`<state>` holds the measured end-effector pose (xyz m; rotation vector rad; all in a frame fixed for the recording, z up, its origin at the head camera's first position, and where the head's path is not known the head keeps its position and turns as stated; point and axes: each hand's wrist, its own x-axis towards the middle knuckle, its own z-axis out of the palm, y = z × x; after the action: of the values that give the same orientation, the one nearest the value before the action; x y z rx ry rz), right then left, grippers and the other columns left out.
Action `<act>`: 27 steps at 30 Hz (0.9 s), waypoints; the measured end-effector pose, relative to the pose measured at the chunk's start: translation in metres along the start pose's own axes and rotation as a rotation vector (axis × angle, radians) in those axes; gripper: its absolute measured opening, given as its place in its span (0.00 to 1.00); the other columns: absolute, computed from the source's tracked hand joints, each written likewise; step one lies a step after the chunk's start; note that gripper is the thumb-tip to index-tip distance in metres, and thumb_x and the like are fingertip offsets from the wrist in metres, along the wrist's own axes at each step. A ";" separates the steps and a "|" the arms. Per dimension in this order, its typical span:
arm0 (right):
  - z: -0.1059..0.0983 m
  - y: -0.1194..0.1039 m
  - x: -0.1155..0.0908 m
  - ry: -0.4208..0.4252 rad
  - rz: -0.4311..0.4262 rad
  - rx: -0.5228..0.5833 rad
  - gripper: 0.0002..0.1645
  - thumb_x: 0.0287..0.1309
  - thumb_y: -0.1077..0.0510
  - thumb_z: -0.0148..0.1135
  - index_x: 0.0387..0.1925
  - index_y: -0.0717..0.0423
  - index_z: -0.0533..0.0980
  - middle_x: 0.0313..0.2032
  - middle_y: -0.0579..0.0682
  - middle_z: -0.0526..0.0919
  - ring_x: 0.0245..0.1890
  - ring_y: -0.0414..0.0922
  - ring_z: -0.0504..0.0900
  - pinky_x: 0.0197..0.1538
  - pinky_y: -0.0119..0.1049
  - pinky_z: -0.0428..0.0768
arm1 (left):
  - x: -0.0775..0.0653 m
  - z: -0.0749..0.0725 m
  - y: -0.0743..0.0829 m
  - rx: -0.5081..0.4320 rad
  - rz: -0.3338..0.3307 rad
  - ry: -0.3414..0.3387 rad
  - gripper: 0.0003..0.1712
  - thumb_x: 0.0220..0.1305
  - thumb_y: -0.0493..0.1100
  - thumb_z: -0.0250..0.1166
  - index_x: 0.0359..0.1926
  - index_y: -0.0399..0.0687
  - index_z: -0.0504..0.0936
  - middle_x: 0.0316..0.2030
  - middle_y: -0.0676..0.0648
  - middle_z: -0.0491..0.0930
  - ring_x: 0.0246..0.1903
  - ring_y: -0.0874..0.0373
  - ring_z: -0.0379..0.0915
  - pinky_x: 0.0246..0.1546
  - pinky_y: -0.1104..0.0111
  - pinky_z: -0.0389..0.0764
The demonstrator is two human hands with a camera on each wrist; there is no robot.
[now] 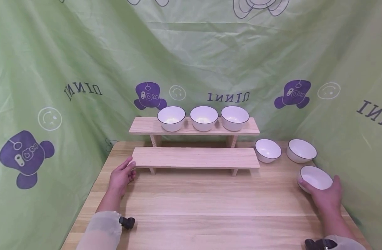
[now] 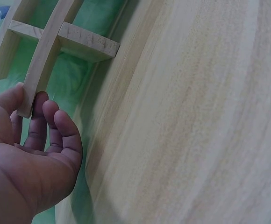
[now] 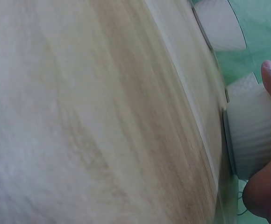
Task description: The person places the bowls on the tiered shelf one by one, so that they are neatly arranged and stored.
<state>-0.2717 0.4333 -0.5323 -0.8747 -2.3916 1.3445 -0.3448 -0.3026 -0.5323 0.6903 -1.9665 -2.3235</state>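
Note:
At the left end of the lower tier of a two-tier wooden shelf (image 1: 194, 158), my left hand (image 1: 120, 177) pinches the board. Its thumb and index finger lie on either side of the board end (image 2: 35, 86) in the left wrist view, the other fingers loosely bent. My right hand (image 1: 329, 199) grips a white, dark-rimmed bowl (image 1: 315, 176) at the table's right side, thumb and fingers spread round it. In the right wrist view the ribbed wall of that bowl (image 3: 254, 133) shows beside the thumb; whether its base touches the table I cannot tell.
Three similar bowls, left (image 1: 171, 119), middle (image 1: 204, 119) and right (image 1: 235, 119), stand in a row on the upper tier. Two more, a nearer bowl (image 1: 268, 151) and a farther bowl (image 1: 301, 151), sit right of the shelf. Green cloth (image 1: 203, 69) surrounds the wooden table (image 1: 209, 208).

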 end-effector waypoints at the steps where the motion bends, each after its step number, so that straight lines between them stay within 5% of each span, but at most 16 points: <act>1: 0.000 0.000 0.000 0.000 -0.001 0.002 0.82 0.52 0.41 0.80 0.82 0.55 0.27 0.81 0.67 0.34 0.79 0.65 0.39 0.80 0.58 0.41 | 0.000 0.000 0.000 -0.002 0.000 -0.003 0.40 0.64 0.53 0.76 0.74 0.55 0.72 0.44 0.60 0.84 0.37 0.60 0.80 0.41 0.70 0.86; 27: 0.008 0.018 0.004 0.040 -0.004 0.059 0.79 0.47 0.44 0.84 0.83 0.51 0.37 0.79 0.64 0.50 0.75 0.62 0.54 0.81 0.51 0.50 | -0.003 0.001 0.001 -0.009 0.006 -0.006 0.40 0.65 0.52 0.75 0.75 0.55 0.72 0.41 0.60 0.84 0.36 0.61 0.80 0.42 0.71 0.86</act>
<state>-0.2724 0.4374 -0.5519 -0.8716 -2.3102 1.3763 -0.3431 -0.3007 -0.5305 0.6773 -1.9560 -2.3327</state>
